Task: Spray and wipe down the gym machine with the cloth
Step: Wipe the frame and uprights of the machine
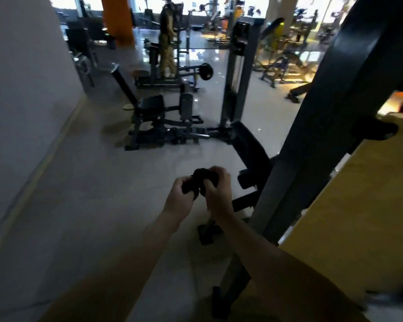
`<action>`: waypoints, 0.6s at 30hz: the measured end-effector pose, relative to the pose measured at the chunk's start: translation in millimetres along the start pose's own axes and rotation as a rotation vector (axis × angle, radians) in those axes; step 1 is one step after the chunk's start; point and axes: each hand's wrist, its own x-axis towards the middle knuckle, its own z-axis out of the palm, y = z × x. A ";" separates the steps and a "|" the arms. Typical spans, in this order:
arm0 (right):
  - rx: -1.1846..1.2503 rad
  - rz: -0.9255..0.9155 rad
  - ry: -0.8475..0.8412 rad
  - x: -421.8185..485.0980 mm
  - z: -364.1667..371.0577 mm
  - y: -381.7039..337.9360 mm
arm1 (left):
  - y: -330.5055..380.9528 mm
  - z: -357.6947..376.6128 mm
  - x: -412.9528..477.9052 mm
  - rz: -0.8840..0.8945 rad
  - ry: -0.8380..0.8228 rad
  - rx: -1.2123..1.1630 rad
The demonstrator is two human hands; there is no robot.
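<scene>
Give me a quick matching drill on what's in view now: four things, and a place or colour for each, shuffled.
Things:
1. cloth
2. pillar
3. machine frame
4. weight plate

Matches:
A. orange, far back on the left
B. dark slanted upright, near right
C. on a bar end, mid-floor
D. bunched between left hand and right hand

Pairs: 1-D, 2-A, 3-B, 4-C.
</scene>
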 end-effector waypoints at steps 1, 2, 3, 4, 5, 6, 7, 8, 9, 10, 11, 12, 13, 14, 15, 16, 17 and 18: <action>-0.004 0.007 0.060 9.5 4.3 -1.0 | 1.9 -3.8 17.1 0.003 -0.054 0.009; 0.030 0.031 0.111 17.9 7.2 -1.5 | 7.4 -6.8 31.1 0.008 -0.097 0.016; 0.046 0.055 0.153 24.4 8.2 -3.7 | 13.6 -8.8 42.6 0.019 -0.131 0.020; 0.044 0.068 0.216 33.7 8.6 -6.6 | 23.6 -9.0 58.0 0.040 -0.184 0.020; 0.012 0.084 0.259 38.4 7.8 -8.4 | 28.8 -7.9 69.5 0.061 -0.226 0.009; -0.004 0.095 0.316 45.0 5.5 -8.3 | 36.6 -4.1 82.1 0.067 -0.280 -0.005; -0.013 0.103 0.362 48.0 3.2 -8.3 | 42.3 0.6 89.0 0.071 -0.314 -0.018; -0.022 0.094 0.437 51.8 -2.3 -9.0 | 49.4 11.0 97.4 0.080 -0.375 -0.031; -0.025 0.076 0.486 54.9 -6.0 -9.5 | 51.4 20.6 103.5 0.086 -0.417 -0.043; -0.026 0.058 0.515 58.2 -8.7 -9.4 | 53.2 28.7 107.0 0.089 -0.452 -0.055; -0.020 0.045 0.543 64.2 -12.6 -8.8 | 57.0 39.3 113.5 0.086 -0.491 -0.058; -0.011 0.046 0.554 68.5 -12.2 -9.1 | 59.0 45.6 117.8 0.087 -0.514 -0.056; -0.014 0.040 0.601 77.0 -17.8 -8.0 | 62.0 60.8 128.0 0.094 -0.568 -0.056; -0.001 0.040 0.608 81.0 -19.5 -7.4 | 63.4 67.2 132.5 0.097 -0.583 -0.068; -0.002 0.033 0.622 85.5 -22.1 -6.0 | 64.8 73.5 137.9 0.097 -0.589 -0.079; -0.020 0.036 0.652 91.1 -26.1 -4.2 | 66.1 81.3 144.2 0.103 -0.604 -0.093; -0.055 0.040 0.691 99.8 -29.6 -0.4 | 66.3 89.8 154.3 0.107 -0.619 -0.097; -0.088 0.046 0.713 104.5 -31.9 -0.8 | 65.7 93.0 159.5 0.110 -0.630 -0.104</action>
